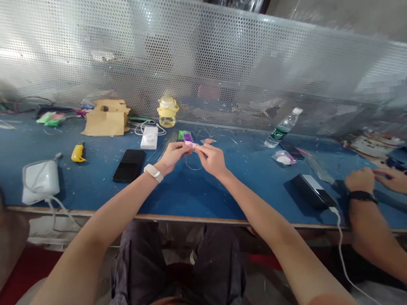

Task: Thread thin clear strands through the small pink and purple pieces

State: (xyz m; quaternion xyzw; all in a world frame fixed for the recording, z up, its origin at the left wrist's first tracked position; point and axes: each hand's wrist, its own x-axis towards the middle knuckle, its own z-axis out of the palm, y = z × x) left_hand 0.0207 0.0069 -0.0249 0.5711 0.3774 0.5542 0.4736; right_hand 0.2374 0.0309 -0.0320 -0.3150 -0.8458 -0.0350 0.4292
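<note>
Over the blue tabletop, my left hand (172, 156) is closed, thumb and fingers pinching a small pink lump (190, 145) that looks like modelling clay. From the other side, my right hand (211, 157) pinches the same lump with closed fingers. A thin wire (193, 168) curves below the hands; whether it joins the lump I cannot tell. Just behind the fingers lie a purple packet (188, 137) and a green packet (182, 134). A small clear bag (208, 141) with something orange-pink in it rests behind my right hand.
Left on the blue table (189, 199): black phone (129, 165), white power bank (149, 137), yellow cutter (78, 153), cardboard piece (106, 118), yellow-lidded bottle (167, 111). Right: water bottle (283, 127), black charger box (314, 191), co-worker's hands (361, 180). A perforated metal panel (195, 63) stands behind.
</note>
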